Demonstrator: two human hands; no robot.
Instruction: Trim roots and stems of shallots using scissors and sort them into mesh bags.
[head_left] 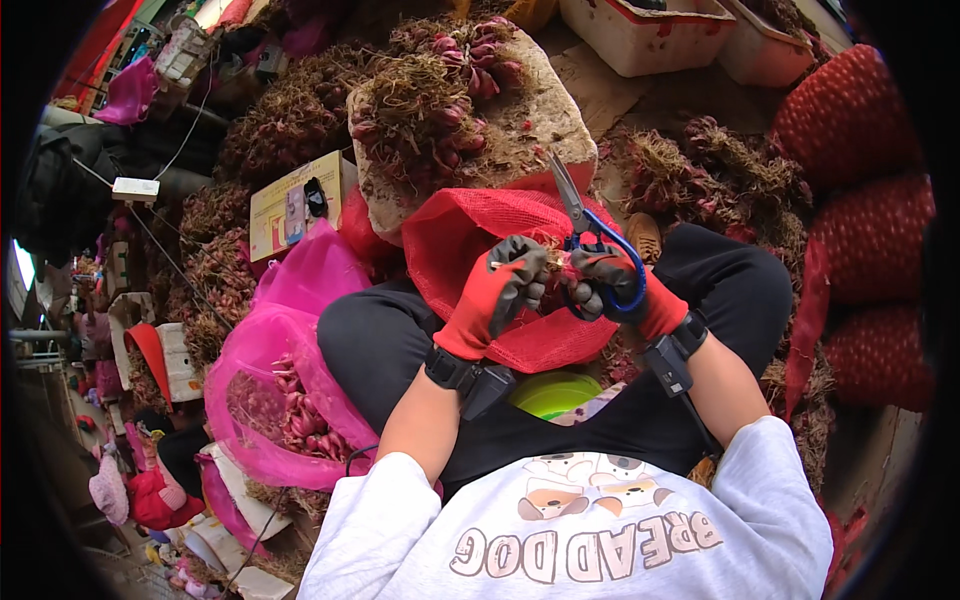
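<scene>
Both my hands wear red work gloves with dark grey palms and fingers, and they meet above my lap. My right hand (605, 283) is closed round scissors (628, 262) with blue handle loops. Their blades point up and away, slightly parted. My left hand (508, 275) is closed with curled fingers; what it grips is mostly hidden. A small reddish shallot (566, 270) with dry roots shows between the hands, beside the right fingers. Below them a red mesh bag (450, 225) lies open across my lap, and a yellow-green bowl (556, 394) shows between my legs.
A dirty foam block (560, 110) ahead bears shallot bunches (440, 125). A pink mesh bag (235, 375) with shallots lies at left, near a yellow box (275, 215) carrying a phone. Filled red sacks (865, 240) stack at right; white bins (650, 40) stand at the back.
</scene>
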